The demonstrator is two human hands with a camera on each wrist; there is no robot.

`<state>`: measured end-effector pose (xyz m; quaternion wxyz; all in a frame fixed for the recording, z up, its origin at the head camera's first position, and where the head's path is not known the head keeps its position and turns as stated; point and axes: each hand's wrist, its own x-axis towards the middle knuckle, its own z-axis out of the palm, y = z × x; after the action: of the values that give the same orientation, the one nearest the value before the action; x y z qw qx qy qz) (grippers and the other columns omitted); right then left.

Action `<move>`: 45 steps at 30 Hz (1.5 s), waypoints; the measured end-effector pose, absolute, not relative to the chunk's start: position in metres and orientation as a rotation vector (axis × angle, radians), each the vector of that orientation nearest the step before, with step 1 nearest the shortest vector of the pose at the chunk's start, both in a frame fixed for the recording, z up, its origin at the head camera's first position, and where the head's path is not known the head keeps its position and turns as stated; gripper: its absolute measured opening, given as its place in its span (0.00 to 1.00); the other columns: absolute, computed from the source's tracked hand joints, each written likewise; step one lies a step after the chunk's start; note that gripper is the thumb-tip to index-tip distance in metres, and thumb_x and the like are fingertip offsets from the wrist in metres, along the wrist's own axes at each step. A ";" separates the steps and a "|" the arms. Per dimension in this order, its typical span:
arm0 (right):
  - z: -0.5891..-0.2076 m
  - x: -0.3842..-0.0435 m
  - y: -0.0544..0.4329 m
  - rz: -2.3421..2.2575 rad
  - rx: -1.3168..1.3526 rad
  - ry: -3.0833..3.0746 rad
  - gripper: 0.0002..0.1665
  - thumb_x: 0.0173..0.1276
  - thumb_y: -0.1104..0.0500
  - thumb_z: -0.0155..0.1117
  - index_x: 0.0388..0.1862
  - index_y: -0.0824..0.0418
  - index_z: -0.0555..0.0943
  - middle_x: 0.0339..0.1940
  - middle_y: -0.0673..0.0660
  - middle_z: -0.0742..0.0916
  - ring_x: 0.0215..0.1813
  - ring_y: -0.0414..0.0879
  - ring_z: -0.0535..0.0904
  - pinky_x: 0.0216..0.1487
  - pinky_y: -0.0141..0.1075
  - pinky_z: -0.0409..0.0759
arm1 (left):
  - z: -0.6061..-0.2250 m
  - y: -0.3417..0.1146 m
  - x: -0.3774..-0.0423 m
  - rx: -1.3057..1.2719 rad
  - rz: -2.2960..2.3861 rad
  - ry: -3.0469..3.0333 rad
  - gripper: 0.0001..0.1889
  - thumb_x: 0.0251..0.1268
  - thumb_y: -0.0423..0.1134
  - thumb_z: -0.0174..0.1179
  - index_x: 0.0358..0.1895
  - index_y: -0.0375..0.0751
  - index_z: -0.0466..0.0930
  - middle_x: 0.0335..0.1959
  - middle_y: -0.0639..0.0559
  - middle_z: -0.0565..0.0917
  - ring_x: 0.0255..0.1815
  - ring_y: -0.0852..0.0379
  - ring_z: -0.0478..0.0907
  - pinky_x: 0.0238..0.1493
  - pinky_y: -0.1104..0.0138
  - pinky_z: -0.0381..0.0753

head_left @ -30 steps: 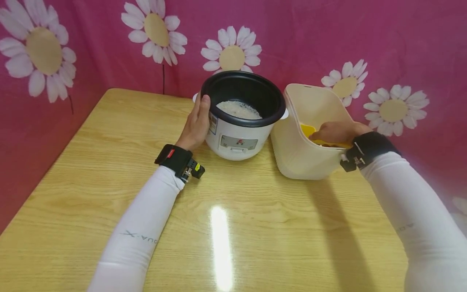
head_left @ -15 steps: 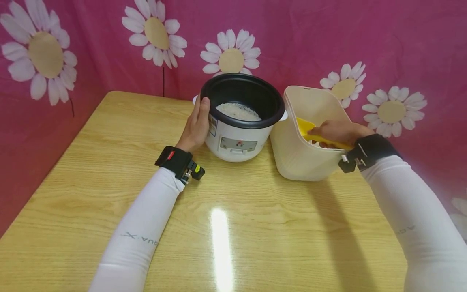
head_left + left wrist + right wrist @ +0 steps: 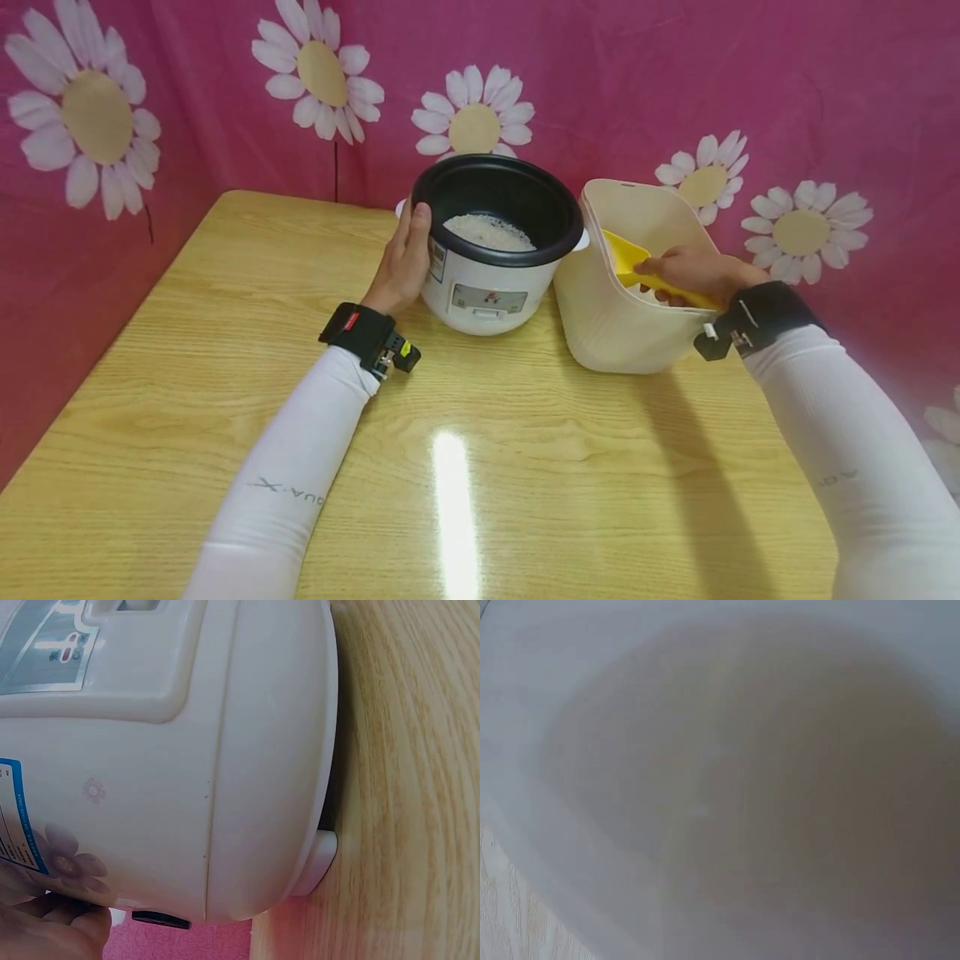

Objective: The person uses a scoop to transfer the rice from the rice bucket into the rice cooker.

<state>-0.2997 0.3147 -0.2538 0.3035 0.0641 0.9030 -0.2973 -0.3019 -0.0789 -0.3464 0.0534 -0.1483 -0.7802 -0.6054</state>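
In the head view a white rice cooker (image 3: 480, 312) with a black inner pot (image 3: 551, 250) stands on the table, white rice (image 3: 489, 232) at the pot's bottom. My left hand (image 3: 401, 265) rests against the cooker's left side, fingertips near the rim. The left wrist view shows the cooker's wall (image 3: 157, 795) close up, with part of that hand (image 3: 56, 930) at its side. My right hand (image 3: 693, 271) grips a yellow scoop (image 3: 622, 254) inside the mouth of a cream bin (image 3: 611, 333). The bin's contents are mostly hidden. Only a blur of the bin's wall (image 3: 705, 750) fills the right wrist view.
Bin and cooker stand side by side near the back edge of the wooden table (image 3: 300, 400). A pink cloth (image 3: 585, 92) printed with white daisies hangs behind and to the left. The bin's near rim lies under my right wrist.
My right hand has raised the yellow scoop within the bin, so more of its blade shows near the rim. My left hand stays on the cooker; the whole view has shifted slightly down.
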 end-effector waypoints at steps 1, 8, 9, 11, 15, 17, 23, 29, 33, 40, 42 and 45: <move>-0.253 -0.299 0.315 -0.793 0.173 2.389 0.34 0.81 0.37 0.49 0.65 0.65 0.70 0.31 0.47 0.80 0.31 0.43 0.74 0.36 0.29 0.76 | -0.347 -0.079 -0.302 -0.451 -1.838 -2.371 0.34 0.82 0.63 0.26 0.85 0.63 0.36 0.87 0.52 0.51 0.87 0.47 0.51 0.87 0.42 0.48; -0.248 -0.299 0.317 -0.842 0.181 2.361 0.35 0.81 0.38 0.48 0.67 0.66 0.69 0.28 0.46 0.78 0.28 0.43 0.72 0.31 0.29 0.74 | -0.347 -0.079 -0.303 -0.462 -1.842 -2.365 0.34 0.82 0.63 0.26 0.85 0.63 0.36 0.87 0.51 0.52 0.86 0.47 0.52 0.87 0.42 0.48; -0.247 -0.299 0.317 -0.846 0.179 2.355 0.35 0.81 0.38 0.48 0.67 0.67 0.69 0.27 0.46 0.78 0.28 0.43 0.71 0.30 0.30 0.73 | -0.347 -0.079 -0.303 -0.463 -1.842 -2.363 0.34 0.82 0.62 0.26 0.85 0.63 0.36 0.87 0.51 0.52 0.86 0.47 0.52 0.87 0.42 0.49; -0.245 -0.299 0.316 -0.856 0.183 2.343 0.34 0.82 0.38 0.48 0.67 0.66 0.68 0.27 0.46 0.77 0.27 0.43 0.71 0.30 0.29 0.72 | -0.348 -0.079 -0.303 -0.465 -1.843 -2.360 0.34 0.82 0.62 0.26 0.85 0.63 0.36 0.87 0.51 0.52 0.86 0.47 0.52 0.87 0.42 0.48; -0.242 -0.298 0.315 -0.863 0.172 2.331 0.32 0.82 0.39 0.47 0.65 0.66 0.69 0.26 0.47 0.76 0.25 0.42 0.70 0.27 0.29 0.71 | -0.349 -0.079 -0.303 -0.463 -1.850 -2.361 0.34 0.82 0.62 0.26 0.85 0.62 0.36 0.87 0.51 0.52 0.86 0.47 0.52 0.87 0.43 0.48; -0.241 -0.297 0.315 -0.870 0.174 2.328 0.31 0.83 0.39 0.46 0.64 0.65 0.70 0.26 0.47 0.76 0.25 0.42 0.69 0.27 0.29 0.71 | -0.349 -0.079 -0.303 -0.461 -1.852 -2.365 0.34 0.82 0.62 0.26 0.86 0.62 0.36 0.87 0.52 0.51 0.87 0.47 0.51 0.87 0.43 0.47; -0.239 -0.296 0.317 -0.879 0.186 2.322 0.31 0.82 0.38 0.47 0.64 0.62 0.68 0.27 0.46 0.76 0.26 0.42 0.69 0.29 0.29 0.71 | -0.351 -0.079 -0.304 -0.458 -1.846 -2.371 0.34 0.82 0.62 0.26 0.85 0.63 0.35 0.87 0.52 0.50 0.87 0.47 0.50 0.87 0.43 0.46; -0.235 -0.298 0.320 -0.861 0.159 2.338 0.30 0.82 0.38 0.47 0.62 0.63 0.68 0.27 0.48 0.76 0.25 0.43 0.69 0.27 0.30 0.72 | -0.351 -0.079 -0.305 -0.479 -1.828 -2.351 0.33 0.83 0.60 0.26 0.86 0.61 0.37 0.87 0.50 0.53 0.86 0.46 0.52 0.87 0.43 0.47; -0.233 -0.298 0.320 -0.849 0.142 2.346 0.29 0.83 0.39 0.46 0.59 0.64 0.70 0.26 0.48 0.76 0.24 0.42 0.68 0.26 0.31 0.73 | -0.351 -0.078 -0.305 -0.481 -1.837 -2.347 0.33 0.83 0.60 0.26 0.86 0.60 0.37 0.87 0.51 0.52 0.87 0.47 0.52 0.87 0.44 0.47; -0.228 -0.295 0.321 -0.865 0.172 2.332 0.27 0.83 0.39 0.45 0.59 0.62 0.69 0.27 0.49 0.76 0.25 0.43 0.69 0.26 0.31 0.72 | -0.350 -0.076 -0.303 -0.470 -1.844 -2.356 0.33 0.83 0.60 0.26 0.86 0.60 0.37 0.87 0.51 0.53 0.86 0.47 0.52 0.87 0.44 0.48; -0.225 -0.295 0.322 -0.870 0.178 2.329 0.27 0.83 0.39 0.45 0.58 0.62 0.69 0.27 0.48 0.76 0.25 0.43 0.68 0.26 0.31 0.71 | -0.350 -0.076 -0.303 -0.470 -1.838 -2.346 0.33 0.83 0.60 0.26 0.86 0.60 0.38 0.86 0.50 0.54 0.86 0.47 0.54 0.87 0.44 0.49; -0.221 -0.294 0.323 -0.887 0.181 2.333 0.27 0.83 0.39 0.44 0.57 0.61 0.69 0.26 0.48 0.75 0.25 0.42 0.67 0.26 0.31 0.69 | -0.349 -0.078 -0.303 -0.471 -1.830 -2.334 0.34 0.82 0.60 0.26 0.86 0.60 0.39 0.86 0.49 0.55 0.85 0.47 0.55 0.87 0.45 0.50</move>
<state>-0.2936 0.3234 -0.2214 0.3142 0.0688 0.8850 -0.3367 -0.3032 -0.0776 -0.3492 0.0692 -0.1563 -0.7753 -0.6081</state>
